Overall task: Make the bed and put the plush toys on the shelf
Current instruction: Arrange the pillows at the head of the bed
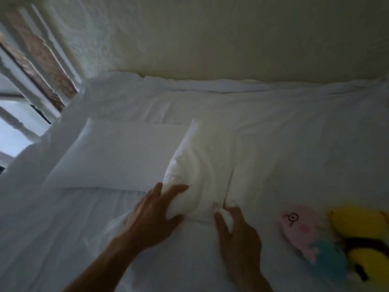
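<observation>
White bed: both hands pinch pillow's near edge.

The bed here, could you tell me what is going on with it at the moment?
A person is making it. Both hands grip the near end of a white pillow: the left hand at its left corner, the right hand at its right corner. A second pillow lies flat to the left. The pink plush toy and the yellow plush toy lie on the white sheet, not yet shelved.

Dim, soft, motion-blurred; daylight from the window at left; edges warped.
</observation>
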{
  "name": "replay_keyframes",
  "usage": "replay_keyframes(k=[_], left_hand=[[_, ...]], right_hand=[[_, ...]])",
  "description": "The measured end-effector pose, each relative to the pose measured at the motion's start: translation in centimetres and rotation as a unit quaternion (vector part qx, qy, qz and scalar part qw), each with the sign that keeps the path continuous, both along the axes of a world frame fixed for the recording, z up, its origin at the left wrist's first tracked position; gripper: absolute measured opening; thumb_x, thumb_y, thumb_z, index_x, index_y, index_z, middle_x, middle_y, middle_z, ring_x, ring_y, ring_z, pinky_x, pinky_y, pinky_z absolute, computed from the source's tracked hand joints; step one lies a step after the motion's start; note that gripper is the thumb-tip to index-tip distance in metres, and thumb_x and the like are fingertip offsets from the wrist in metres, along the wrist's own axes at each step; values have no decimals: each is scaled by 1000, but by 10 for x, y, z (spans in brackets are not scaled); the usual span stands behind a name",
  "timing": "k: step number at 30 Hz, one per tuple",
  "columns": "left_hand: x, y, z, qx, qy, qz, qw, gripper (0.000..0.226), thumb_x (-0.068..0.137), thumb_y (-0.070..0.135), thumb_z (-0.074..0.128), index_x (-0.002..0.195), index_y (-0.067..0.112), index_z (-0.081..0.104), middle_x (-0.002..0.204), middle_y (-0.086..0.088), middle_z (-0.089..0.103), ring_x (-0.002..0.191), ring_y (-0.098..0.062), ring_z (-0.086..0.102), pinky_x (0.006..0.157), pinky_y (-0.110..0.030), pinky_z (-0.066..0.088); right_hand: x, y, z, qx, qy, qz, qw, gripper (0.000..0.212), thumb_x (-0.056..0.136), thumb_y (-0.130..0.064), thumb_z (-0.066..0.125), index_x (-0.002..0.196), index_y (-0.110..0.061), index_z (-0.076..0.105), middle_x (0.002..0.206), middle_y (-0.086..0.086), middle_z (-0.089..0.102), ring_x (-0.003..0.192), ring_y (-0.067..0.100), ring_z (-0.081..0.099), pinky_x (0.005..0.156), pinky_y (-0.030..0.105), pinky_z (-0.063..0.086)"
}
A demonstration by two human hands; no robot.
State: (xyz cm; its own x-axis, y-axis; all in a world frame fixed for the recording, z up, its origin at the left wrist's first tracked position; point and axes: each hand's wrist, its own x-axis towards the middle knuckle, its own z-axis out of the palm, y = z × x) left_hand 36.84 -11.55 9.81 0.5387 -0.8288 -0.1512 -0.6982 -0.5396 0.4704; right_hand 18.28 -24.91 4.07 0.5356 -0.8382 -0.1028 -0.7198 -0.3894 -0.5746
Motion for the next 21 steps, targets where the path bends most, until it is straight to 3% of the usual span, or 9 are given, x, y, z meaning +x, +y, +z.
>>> replay_keyframes(k=[4, 6, 8, 10, 12, 14, 15, 18, 21], left_hand=[[-68, 112, -15, 98, -71, -48, 992, 65, 81, 57, 49, 144, 63, 33, 127, 5, 51, 116, -22, 56, 99, -38, 45], [-94, 156, -49, 92, -134, -6, 987, 60, 80, 36, 43, 138, 51, 49, 133, -9, 61, 115, -32, 63, 101, -49, 48], [-125, 187, -79, 112, -159, 82, 978, 54, 81, 31, 48, 132, 38, 63, 136, -15, 65, 116, -39, 66, 98, -59, 51], [-157, 194, -98, 123, -138, 164, 969, 58, 88, 58, 40, 139, 40, 60, 146, -10, 59, 128, -37, 61, 104, -64, 44], [-188, 195, -110, 112, -105, 193, 969, 70, 85, 79, 25, 150, 56, 36, 163, -2, 40, 146, -36, 43, 112, -66, 26], [-207, 192, -136, 93, -88, 218, 967, 77, 78, 92, 15, 151, 67, 9, 170, 7, 18, 155, -33, 26, 115, -69, 19], [-216, 191, -151, 85, -80, 213, 970, 79, 76, 94, 16, 150, 67, 11, 170, 8, 21, 153, -34, 29, 113, -72, 22], [-227, 200, -213, 80, -116, 174, 975, 81, 80, 86, 28, 151, 50, 38, 165, -2, 35, 146, -42, 38, 107, -80, 22], [-228, 210, -245, 65, -180, 151, 970, 81, 83, 79, 34, 154, 40, 39, 168, -8, 27, 152, -46, 26, 114, -77, 12]], right_hand=[[-86, 135, 5, -5, 1, 13, 1000, 38, 84, -66, 43, 107, -39, 58, 56, -1, 65, 48, 12, 65, 42, 25, 43], [-104, 179, -14, 10, 111, 87, 990, 42, 88, -64, 43, 121, -41, 54, 85, 1, 74, 80, 12, 73, 65, 33, 55], [-122, 191, -36, -28, 123, 157, 979, 42, 89, -64, 44, 122, -39, 50, 101, -6, 73, 100, 12, 70, 80, 33, 55], [-130, 170, -50, -109, 62, 128, 984, 40, 86, -63, 45, 111, -35, 60, 94, -7, 69, 92, 18, 70, 73, 34, 56], [-133, 138, -61, -185, 18, 96, 978, 48, 85, -63, 44, 116, -33, 65, 108, 2, 65, 100, 31, 65, 78, 40, 56], [-126, 89, -64, -155, 70, 99, 980, 60, 89, -70, 36, 143, -45, 43, 148, 6, 46, 136, 38, 41, 107, 52, 40], [-120, 64, -70, -118, 117, 113, 980, 64, 90, -76, 30, 150, -53, 24, 162, 3, 26, 148, 36, 21, 118, 54, 23], [-108, 27, -112, -103, 203, 140, 964, 79, 77, -92, 13, 149, -62, -2, 168, -8, -9, 154, 27, -11, 121, 55, -6], [-125, 40, -167, -114, 240, 134, 955, 87, 71, -93, 0, 150, -59, -1, 168, -6, -10, 154, 25, -13, 121, 53, -9]])
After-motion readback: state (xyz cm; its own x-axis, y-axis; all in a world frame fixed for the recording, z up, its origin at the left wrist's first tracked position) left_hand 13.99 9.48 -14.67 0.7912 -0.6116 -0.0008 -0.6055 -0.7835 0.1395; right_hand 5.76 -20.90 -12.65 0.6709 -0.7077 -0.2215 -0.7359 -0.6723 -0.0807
